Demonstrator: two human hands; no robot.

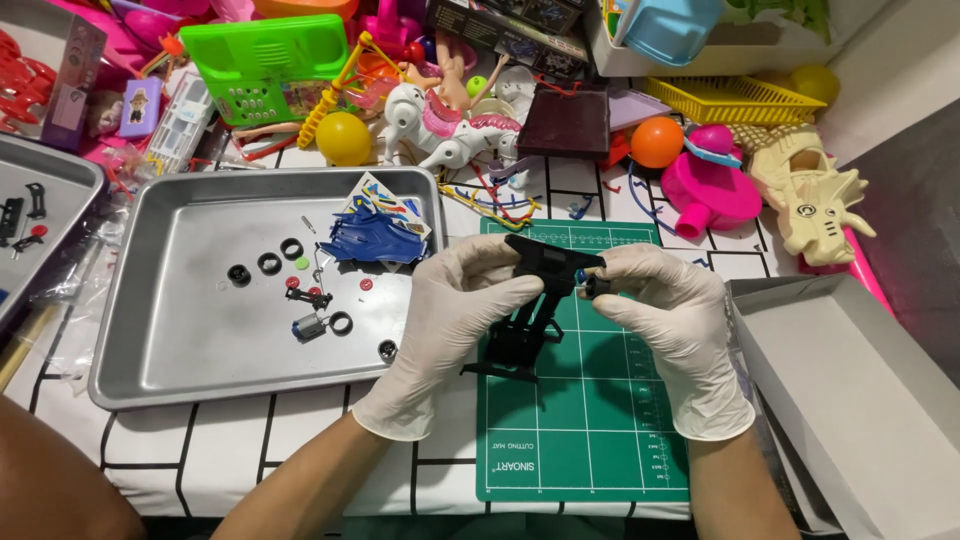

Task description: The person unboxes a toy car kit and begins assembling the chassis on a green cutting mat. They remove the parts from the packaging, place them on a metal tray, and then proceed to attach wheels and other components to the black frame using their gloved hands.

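Both hands wear white gloves and meet over a green cutting mat (590,420). My left hand (440,330) grips a black plastic toy car chassis (535,300), held up off the mat. Against the chassis's right end, my right hand (675,330) pinches a small black wheel (590,287). A metal tray (200,340) to the left holds small black tyres (268,263), a blue car body shell (375,240), a sticker sheet, a small motor (308,327) and tiny red parts.
Toys crowd the far side of the table: a yellow ball (343,138), a white toy horse (440,125), an orange ball (656,142), a pink toy (712,185), a beige dinosaur (810,200). A grey box (860,390) stands at right, and a second tray (40,200) at left.
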